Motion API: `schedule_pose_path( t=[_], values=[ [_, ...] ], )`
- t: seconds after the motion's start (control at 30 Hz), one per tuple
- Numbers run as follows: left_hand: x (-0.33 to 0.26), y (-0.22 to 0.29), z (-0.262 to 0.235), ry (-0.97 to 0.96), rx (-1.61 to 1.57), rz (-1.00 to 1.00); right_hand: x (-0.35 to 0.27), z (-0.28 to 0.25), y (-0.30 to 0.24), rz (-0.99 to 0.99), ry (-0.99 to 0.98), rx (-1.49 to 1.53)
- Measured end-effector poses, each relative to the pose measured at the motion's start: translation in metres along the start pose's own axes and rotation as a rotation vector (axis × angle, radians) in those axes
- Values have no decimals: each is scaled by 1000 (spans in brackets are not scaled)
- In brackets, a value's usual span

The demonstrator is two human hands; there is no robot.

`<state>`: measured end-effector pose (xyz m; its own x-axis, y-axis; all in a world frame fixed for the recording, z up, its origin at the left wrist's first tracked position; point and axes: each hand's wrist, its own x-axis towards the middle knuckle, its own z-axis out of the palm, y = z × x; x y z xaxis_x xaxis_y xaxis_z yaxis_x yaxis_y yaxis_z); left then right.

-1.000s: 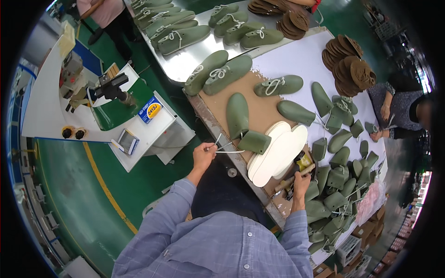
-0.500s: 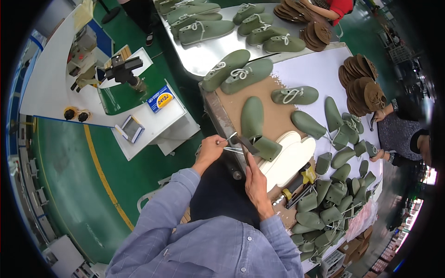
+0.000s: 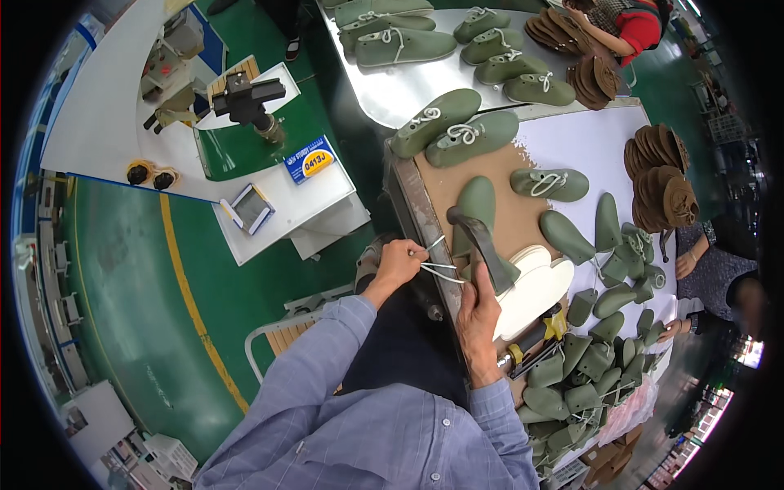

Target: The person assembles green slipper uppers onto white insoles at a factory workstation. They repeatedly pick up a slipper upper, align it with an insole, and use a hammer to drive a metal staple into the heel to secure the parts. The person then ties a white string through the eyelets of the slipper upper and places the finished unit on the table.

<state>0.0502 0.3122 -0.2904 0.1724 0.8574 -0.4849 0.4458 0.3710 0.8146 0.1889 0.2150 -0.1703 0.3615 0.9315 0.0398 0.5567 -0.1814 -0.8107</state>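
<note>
A white lace stretches in thin strands between both hands, at the table's near edge. A dark hammer rises from the right hand, its head over an olive-green shoe upper lying on brown board.

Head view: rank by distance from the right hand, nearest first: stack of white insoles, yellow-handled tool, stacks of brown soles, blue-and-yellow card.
1. Stack of white insoles: just right of the right hand.
2. Yellow-handled tool: lower right of the hand, close behind the insoles.
3. Blue-and-yellow card: upper left, on the white side table.
4. Stacks of brown soles: far upper right.
</note>
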Motion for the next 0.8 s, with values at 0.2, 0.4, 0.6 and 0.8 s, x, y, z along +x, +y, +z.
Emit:
schedule_pose_path(
  t=[0.2,0.4,0.6,0.8],
  values=[
    [2,15,-10,-123,-129,-180,-16,16,46,123,-161,-180],
    [10,18,-17,-155,-139,-195,-6,-5,18,-12,43,7],
    [5,4,-3,22,132,67,-17,13,48,84,-183,-147],
    [7,2,2,4,91,40,-13,-8,15,4,-18,-47]
  ],
)
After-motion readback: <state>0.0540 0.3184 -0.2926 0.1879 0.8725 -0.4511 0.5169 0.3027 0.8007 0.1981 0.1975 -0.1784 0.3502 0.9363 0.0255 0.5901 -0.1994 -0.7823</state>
